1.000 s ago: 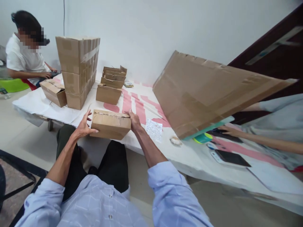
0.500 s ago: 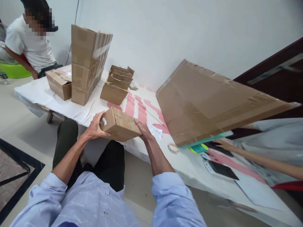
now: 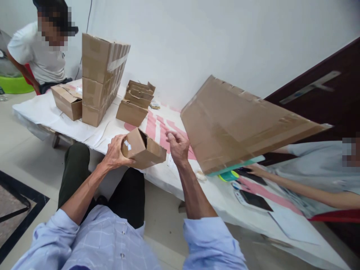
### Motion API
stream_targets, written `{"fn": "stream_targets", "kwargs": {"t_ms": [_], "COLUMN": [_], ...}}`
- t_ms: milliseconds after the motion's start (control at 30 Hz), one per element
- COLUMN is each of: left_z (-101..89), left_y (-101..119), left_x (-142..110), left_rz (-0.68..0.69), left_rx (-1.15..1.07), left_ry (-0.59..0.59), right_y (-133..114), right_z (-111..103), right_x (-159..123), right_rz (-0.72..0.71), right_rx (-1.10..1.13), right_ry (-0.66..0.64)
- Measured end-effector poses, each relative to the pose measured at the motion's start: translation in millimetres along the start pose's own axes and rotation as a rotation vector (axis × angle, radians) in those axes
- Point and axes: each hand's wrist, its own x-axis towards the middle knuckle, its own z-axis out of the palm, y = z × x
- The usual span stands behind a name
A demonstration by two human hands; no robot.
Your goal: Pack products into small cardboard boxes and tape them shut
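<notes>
A small cardboard box [image 3: 142,153] is tilting over the front edge of the table [image 3: 63,124], and a dark gap is showing in its top. We are gripping it with our left hand [image 3: 114,152], which is wrapping tightly around the end with the white stickers [image 3: 127,145]. Our right hand [image 3: 179,147] is hanging just beside the other end, not touching it; its fingers are bending loosely, half open, and holding nothing that we can see. Behind, a row of open boxes [image 3: 131,113] is standing on the cloth, and farther left a tall stack of boxes [image 3: 94,62] is rising. On our right, a big cardboard sheet [image 3: 239,129] is leaning near a green roll [image 3: 228,176]. A person in white [image 3: 46,56] is sitting at the left, and a person in grey [image 3: 317,165] is reaching onto the table at the right.
</notes>
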Motion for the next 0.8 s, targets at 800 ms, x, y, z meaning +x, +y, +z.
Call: {"fn": "stream_targets", "kwargs": {"t_ms": [800], "left_z": [7.9], "left_y": [60], "left_x": [0], "left_rz": [-0.085], "left_rx": [0.234], "left_ry": [0.02], "right_y": [-106], "right_z": [26], "right_x": [-31], "right_rz": [-0.825], "right_rx": [-0.793], "right_ry": [-0.572]}}
